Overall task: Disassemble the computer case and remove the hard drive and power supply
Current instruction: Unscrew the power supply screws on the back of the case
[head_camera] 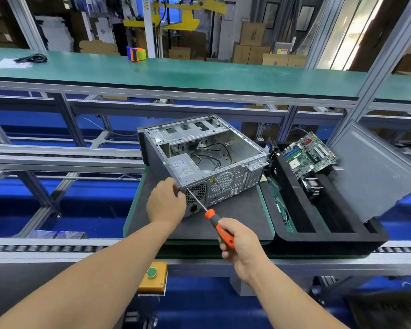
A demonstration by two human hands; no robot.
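Here, screwdriver (214, 218) shaft toward case (223, 172).

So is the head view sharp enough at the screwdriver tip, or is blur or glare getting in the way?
Head view: sharp at the screwdriver tip on the case rear, beside the left hand; even light, no glare there. Wide-angle bend curves the frame rails; bottom right corner is blurred; the window top right is blown out.

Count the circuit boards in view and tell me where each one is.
1: a green motherboard leaning in the black tray right of the computer case. Others may be hidden under it or inside the case.
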